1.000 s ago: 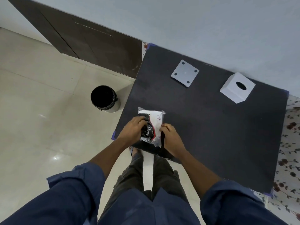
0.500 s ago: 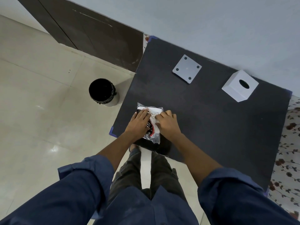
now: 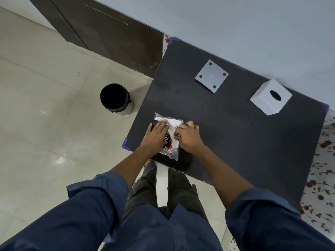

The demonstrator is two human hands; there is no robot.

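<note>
A clear plastic packet (image 3: pixel 172 124) with white, black and red printing lies on the black table (image 3: pixel 235 142) near its front left corner. My left hand (image 3: pixel 155 135) lies flat on the packet's left half with straight fingers, pressing it down. My right hand (image 3: pixel 188 136) has its fingers curled and pinches the packet's right side. Most of the packet is hidden under both hands.
A white square plate with four dark holes (image 3: pixel 211 76) and a white cube box with an oval hole (image 3: pixel 271 99) sit at the table's far side. A black-lined bin (image 3: pixel 116 99) stands on the tiled floor to the left. A dark wooden panel (image 3: pixel 108 33) leans behind it.
The packet, held up between both hands a second ago, now lies on the table. My left hand has flattened onto it and my right hand has curled onto its right side.
</note>
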